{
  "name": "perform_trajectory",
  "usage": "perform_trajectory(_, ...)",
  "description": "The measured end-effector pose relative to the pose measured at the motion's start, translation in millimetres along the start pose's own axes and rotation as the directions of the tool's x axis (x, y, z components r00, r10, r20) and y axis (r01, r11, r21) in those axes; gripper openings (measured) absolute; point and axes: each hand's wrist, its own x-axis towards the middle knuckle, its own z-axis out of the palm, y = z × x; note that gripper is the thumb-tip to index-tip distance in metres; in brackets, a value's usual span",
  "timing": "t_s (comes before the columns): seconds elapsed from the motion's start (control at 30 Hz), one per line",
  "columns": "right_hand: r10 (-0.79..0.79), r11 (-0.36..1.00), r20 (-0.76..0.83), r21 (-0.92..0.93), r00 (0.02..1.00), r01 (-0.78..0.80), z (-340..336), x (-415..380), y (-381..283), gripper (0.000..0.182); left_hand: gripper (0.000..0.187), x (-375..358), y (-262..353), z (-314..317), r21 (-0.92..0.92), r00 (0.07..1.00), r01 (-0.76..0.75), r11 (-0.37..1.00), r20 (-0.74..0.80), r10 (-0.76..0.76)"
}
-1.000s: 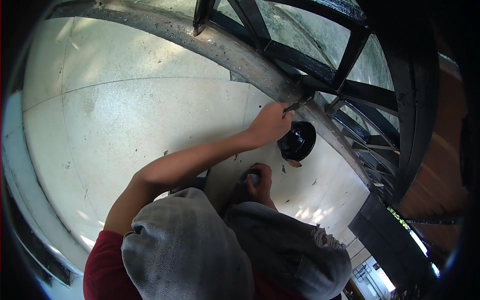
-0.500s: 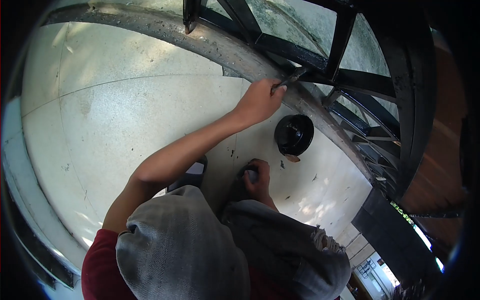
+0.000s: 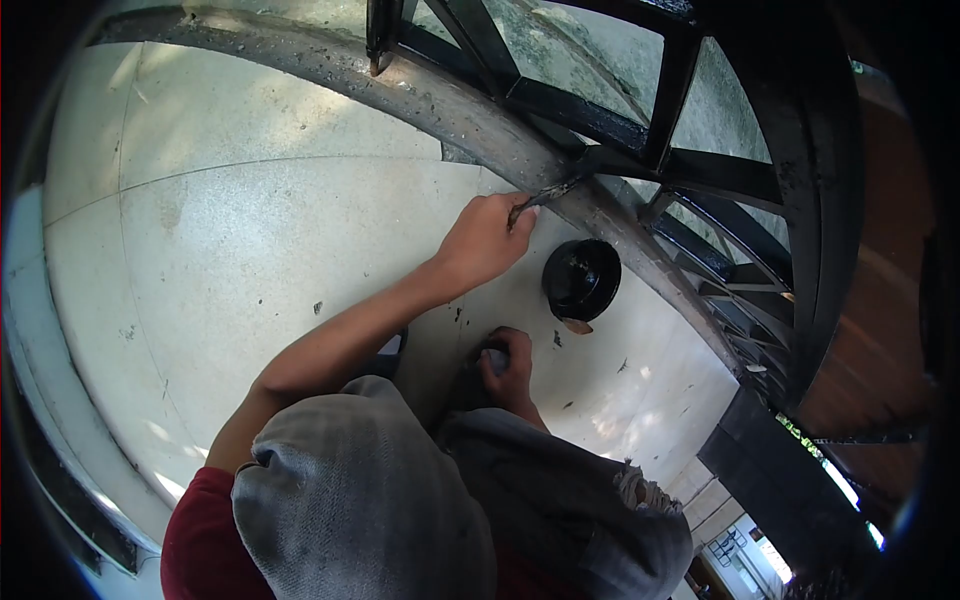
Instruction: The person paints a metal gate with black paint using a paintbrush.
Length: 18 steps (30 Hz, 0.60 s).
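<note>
My left hand [image 3: 487,243] is closed around a dark, paint-covered brush [image 3: 550,192]. The brush points up and right, its far end at the lower bar of a black metal railing [image 3: 590,118]; whether they touch is unclear. Below and right of that hand, a round black bowl [image 3: 583,280] with glossy dark contents sits on the pale tiled floor [image 3: 240,240]. Near my knees, my right hand [image 3: 513,373] is curled round something small and greyish that I cannot make out.
A rough concrete kerb [image 3: 450,112] runs beneath the railing. Beside the bowl lies a brown leaf [image 3: 577,326]. My grey-clad knees [image 3: 360,490] fill the bottom. A dark object [image 3: 388,355] is partly hidden behind my left forearm. Dark specks dot the floor.
My left hand and the brush have moved left and down along the railing. The view has shifted slightly, and my right hand keeps its curled grip.
</note>
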Motion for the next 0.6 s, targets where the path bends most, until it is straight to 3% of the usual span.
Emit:
perform_trajectory(0.17, 0.062, 0.997, 0.020, 0.034, 0.998, -0.063, -0.7, -5.0, -1.6, 0.032, 0.031, 36.9, -8.2, 18.6, 0.038, 0.996, -0.070, 0.997, -0.053, 0.072)
perform_trajectory(0.3, 0.036, 0.999, -0.001, 0.019, 0.999, -0.036, -1.9, -1.1, -2.5, 0.032, 0.034, 10.9, -9.0, 19.8, 0.021, 0.995, -0.061, 0.998, -0.083, 0.063)
perform_trajectory(0.47, 0.102, 0.994, 0.028, 0.040, 0.994, -0.103, 0.3, -6.4, -1.3, 0.032, 0.033, 41.8, -5.6, 9.9, 0.030, 0.999, -0.051, 0.998, -0.017, 0.052)
perform_trajectory(0.6, 0.018, 1.000, -0.005, 0.005, 1.000, -0.018, 1.2, -3.1, 1.5, 0.031, 0.033, 21.1, -17.8, 21.2, 0.064, 0.988, -0.121, 0.991, -0.089, 0.127)
